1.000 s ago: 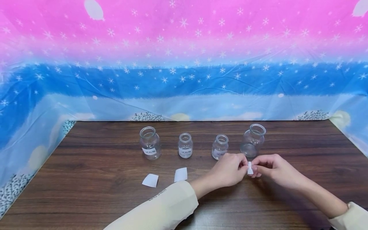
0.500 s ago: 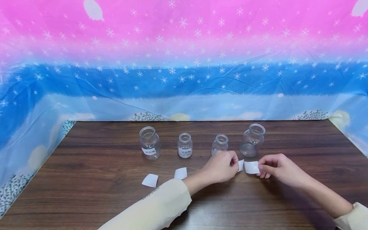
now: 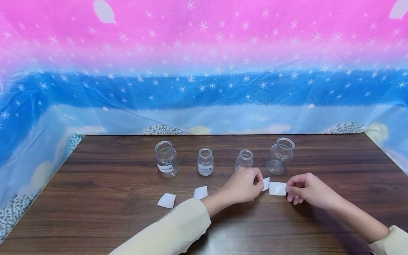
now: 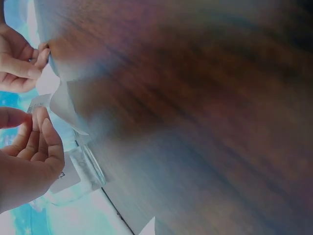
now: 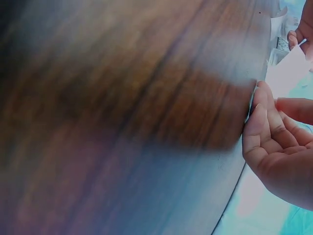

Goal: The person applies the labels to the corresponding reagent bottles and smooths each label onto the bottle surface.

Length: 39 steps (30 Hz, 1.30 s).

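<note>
In the head view my left hand [image 3: 243, 186] pinches a small white paper label [image 3: 266, 184] between thumb and fingertips. Faint writing shows on this label in the left wrist view, though most is hidden. My right hand [image 3: 309, 189] pinches the right edge of a white rectangular slip [image 3: 277, 188], whose face looks glossy. The two pieces lie edge to edge, close together, in front of the small clear glass jar [image 3: 245, 156] and the large unlabelled jar [image 3: 280, 156]. My left hand partly covers that small jar and its label.
Another labelled large jar [image 3: 165, 159] and a labelled small jar [image 3: 205, 162] stand further left on the wooden table [image 3: 105, 198]. Two white slips, one on the left [image 3: 166, 200] and one nearer the sleeve [image 3: 200, 192], lie before them. A snowflake-patterned cloth [image 3: 204, 88] hangs behind.
The bunched white paper between my hands has come apart into two pieces, one in each hand. My left hand has moved left, and the right hand has lowered slightly with its slip.
</note>
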### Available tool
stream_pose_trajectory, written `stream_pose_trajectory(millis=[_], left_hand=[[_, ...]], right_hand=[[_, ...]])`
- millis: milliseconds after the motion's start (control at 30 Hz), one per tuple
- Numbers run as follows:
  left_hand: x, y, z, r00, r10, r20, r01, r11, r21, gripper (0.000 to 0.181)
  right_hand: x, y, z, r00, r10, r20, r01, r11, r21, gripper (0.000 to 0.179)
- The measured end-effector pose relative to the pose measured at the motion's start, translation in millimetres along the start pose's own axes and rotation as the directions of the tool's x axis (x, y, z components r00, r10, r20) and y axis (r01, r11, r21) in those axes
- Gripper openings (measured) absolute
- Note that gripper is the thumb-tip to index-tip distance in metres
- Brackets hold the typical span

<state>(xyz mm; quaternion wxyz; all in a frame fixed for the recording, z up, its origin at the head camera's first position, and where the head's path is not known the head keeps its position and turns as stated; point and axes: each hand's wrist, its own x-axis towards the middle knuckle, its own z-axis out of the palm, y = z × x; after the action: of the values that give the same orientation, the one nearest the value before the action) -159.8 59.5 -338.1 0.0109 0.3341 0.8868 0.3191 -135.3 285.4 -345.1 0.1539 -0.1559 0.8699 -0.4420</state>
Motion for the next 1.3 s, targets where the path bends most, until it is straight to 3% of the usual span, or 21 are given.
stream_pose_trajectory(millis=[167,600,900,1100,1300], left_hand=[[-1.0,-0.9,-1.6,1.000,-0.010,-0.011,0.010,1.000,0.001,0.010],[-3.6,-1.7,-2.7,1.000,-0.017,0.005,0.017,1.000,0.002,0.009],[-3.7,-1.2,-1.0,1.000,0.004,0.012,-0.004,1.000,-0.008,0.010],[-3.6,-0.7,0.5,1.000,0.021,0.007,-0.021,1.000,-0.007,0.010],[-3.0,1.6,1.5,1.000,0.019,0.021,-0.018,0.999,-0.035,0.010]], right_hand=[[-0.1,-1,0,1.000,0.023,-0.004,-0.023,0.999,-0.033,0.007],[0.6,2,1,0.998,-0.033,0.058,0.036,0.998,-0.050,0.005],[-0.2,0,3,0.975,-0.214,0.054,0.216,0.976,-0.025,0.006],[0.3,-7,6,0.965,-0.258,0.055,0.260,0.965,-0.032,0.017],[1.2,-14,15,0.967,-0.254,0.006,0.254,0.966,-0.049,0.016]])
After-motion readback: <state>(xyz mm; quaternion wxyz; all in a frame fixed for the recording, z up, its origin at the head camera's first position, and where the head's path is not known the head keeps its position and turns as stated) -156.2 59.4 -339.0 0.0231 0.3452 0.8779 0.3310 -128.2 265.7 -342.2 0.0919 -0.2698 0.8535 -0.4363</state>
